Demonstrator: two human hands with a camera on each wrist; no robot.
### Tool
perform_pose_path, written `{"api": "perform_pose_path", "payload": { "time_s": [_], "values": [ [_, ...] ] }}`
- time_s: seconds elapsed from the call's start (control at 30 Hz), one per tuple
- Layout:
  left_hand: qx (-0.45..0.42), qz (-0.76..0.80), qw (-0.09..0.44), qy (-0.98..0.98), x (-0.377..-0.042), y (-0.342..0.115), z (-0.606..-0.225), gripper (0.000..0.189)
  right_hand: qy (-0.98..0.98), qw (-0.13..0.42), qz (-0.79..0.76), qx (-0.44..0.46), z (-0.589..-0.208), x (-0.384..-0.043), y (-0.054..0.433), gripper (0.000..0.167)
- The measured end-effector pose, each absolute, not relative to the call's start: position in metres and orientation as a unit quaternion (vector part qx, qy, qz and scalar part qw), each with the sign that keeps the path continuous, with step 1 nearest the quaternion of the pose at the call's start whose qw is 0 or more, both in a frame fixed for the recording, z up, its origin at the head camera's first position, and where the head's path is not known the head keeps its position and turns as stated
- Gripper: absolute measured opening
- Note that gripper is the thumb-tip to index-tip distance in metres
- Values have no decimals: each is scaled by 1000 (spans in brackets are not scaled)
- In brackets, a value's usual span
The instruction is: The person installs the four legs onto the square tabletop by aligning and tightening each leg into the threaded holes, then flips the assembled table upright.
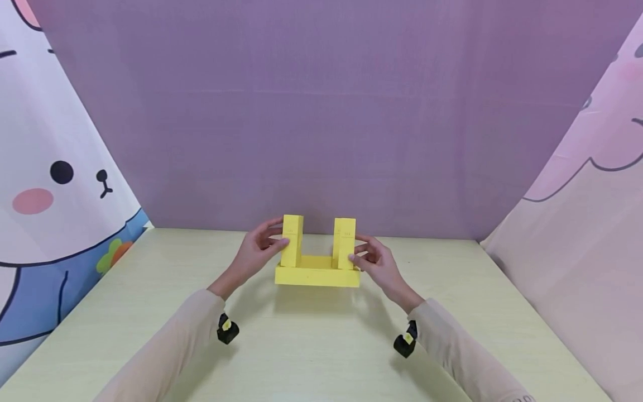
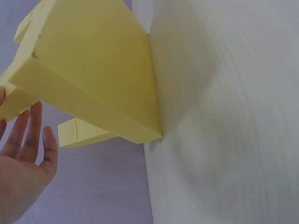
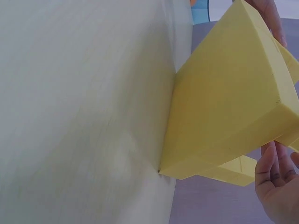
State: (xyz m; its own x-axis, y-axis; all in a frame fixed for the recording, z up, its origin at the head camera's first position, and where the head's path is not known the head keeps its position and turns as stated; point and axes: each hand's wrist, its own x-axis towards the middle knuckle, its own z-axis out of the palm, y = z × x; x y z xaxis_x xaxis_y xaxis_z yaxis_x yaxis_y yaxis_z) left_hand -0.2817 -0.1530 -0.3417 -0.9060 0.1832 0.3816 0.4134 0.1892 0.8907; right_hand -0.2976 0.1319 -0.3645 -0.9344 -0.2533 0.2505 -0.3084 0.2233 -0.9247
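In the head view a small yellow stool (image 1: 317, 277) is upside down between my hands, its flat seat below and its block legs pointing up. The seat is tilted: its near edge is raised, and its far edge meets the table, as the seat face (image 2: 103, 60) in the left wrist view shows. My left hand (image 1: 257, 250) holds the left front leg (image 1: 290, 243), thumb on the near side. On the other side my right hand (image 1: 380, 262) holds the right front leg (image 1: 347, 245), thumb also in front. Both hands' other fingers are partly hidden behind the legs.
A pale wood-look table (image 1: 321, 352) lies below, with a purple cloth wall (image 1: 321, 123) close behind the stool. Printed cartoon cloths stand at the left (image 1: 55, 134) and right (image 1: 588, 223). Black wrist cameras (image 1: 228, 329) hang beneath both sleeves.
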Motion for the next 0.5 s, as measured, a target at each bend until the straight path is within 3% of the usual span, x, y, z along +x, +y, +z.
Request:
{"api": "perform_pose_path", "payload": {
  "time_s": [0.5],
  "values": [
    [-206, -613, 80, -758, -294, -165, -375, 49, -779, 24, 607, 156, -360, -307, 129, 43]
  ]
}}
